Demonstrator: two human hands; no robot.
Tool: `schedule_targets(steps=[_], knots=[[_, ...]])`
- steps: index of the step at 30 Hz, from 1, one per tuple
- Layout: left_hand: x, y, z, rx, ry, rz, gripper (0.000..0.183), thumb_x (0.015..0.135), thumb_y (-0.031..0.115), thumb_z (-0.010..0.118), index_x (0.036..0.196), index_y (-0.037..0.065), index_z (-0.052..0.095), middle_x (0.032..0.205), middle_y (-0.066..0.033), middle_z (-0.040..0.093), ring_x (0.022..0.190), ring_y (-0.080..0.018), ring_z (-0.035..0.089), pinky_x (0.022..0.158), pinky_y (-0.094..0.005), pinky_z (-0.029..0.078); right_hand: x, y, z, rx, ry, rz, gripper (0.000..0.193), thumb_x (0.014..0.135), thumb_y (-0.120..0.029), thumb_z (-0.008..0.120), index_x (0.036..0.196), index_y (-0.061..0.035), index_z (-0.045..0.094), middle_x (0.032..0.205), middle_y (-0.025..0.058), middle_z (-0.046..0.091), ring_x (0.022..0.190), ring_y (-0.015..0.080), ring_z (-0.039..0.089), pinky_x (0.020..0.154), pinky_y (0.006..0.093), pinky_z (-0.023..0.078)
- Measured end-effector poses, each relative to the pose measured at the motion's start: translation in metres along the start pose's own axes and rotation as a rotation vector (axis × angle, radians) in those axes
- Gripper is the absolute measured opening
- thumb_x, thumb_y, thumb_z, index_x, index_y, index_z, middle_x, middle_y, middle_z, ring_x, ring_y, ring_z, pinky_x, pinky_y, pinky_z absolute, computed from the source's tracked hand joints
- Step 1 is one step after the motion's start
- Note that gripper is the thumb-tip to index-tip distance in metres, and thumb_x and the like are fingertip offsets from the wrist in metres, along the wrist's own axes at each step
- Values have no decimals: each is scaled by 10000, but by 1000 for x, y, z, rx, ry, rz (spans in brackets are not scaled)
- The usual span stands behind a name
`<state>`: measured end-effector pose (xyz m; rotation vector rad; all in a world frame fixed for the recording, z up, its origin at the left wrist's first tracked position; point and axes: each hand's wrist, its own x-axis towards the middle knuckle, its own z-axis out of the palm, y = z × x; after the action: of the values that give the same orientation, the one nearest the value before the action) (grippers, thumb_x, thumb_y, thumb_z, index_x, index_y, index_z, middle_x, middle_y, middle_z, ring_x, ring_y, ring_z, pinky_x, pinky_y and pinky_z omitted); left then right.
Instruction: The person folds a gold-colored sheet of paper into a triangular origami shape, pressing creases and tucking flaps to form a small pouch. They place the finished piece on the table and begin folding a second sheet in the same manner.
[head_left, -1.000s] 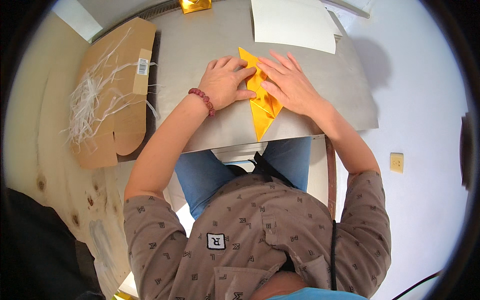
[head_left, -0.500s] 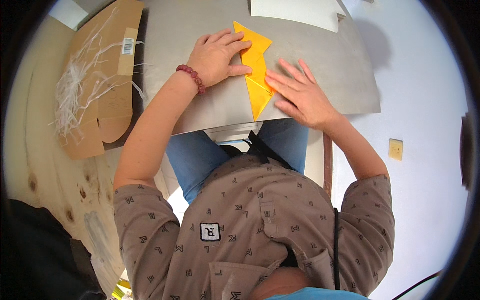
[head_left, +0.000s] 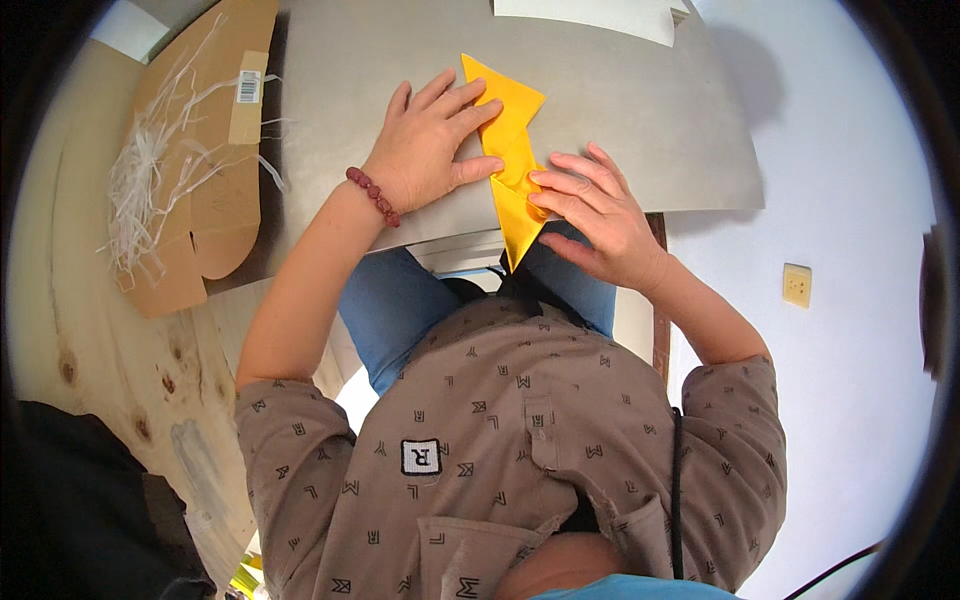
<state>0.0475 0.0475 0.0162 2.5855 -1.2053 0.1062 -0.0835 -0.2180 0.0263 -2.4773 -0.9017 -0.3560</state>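
A folded yellow paper (head_left: pixel 512 140), zigzag-shaped with pointed ends, lies on the grey metal tabletop near its front edge. Its lower tip sticks out past that edge, over my lap. My left hand (head_left: pixel 425 140), fingers spread, rests along the paper's left side with the fingertips and thumb tip on it. My right hand (head_left: pixel 605 215) is at the lower right side, fingertips touching the paper's right corner and a fold there. The right thumb sits lower, close to the paper's edge. Neither hand is closed round the paper.
On the left stands a brown cardboard piece (head_left: pixel 225 215) with shredded white strips (head_left: pixel 145 180) hanging over it. A white sheet (head_left: pixel 590 12) lies at the back of the metal tabletop (head_left: pixel 660 130). A pale wall with a socket (head_left: pixel 797 286) is on the right.
The yellow paper has slid toward me, its lower tip now further over the table edge. Both hands have moved a little nearer with it; the right fingers are more curved.
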Motion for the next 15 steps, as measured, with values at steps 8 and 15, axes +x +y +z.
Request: schedule_targets(steps=[8, 15], knots=[[-6, 8, 3, -9, 20, -28, 910, 848, 688, 762, 1569, 175, 546, 1675, -127, 441, 1601, -381, 291, 1284, -663, 148, 3, 0, 7, 28, 59, 19, 443, 766, -118, 884, 1176, -107, 717, 1325, 44, 685, 1326, 274, 581, 1199, 536, 423], [-11, 15, 3, 5, -1, -13, 990, 814, 730, 751, 1603, 188, 499, 1696, -128, 402, 1611, -420, 247, 1272, -701, 132, 8, 2, 7, 82, 101, 42, 258, 827, -99, 845, 1053, -78, 721, 1200, 78, 680, 1178, 308, 610, 1078, 477, 473]])
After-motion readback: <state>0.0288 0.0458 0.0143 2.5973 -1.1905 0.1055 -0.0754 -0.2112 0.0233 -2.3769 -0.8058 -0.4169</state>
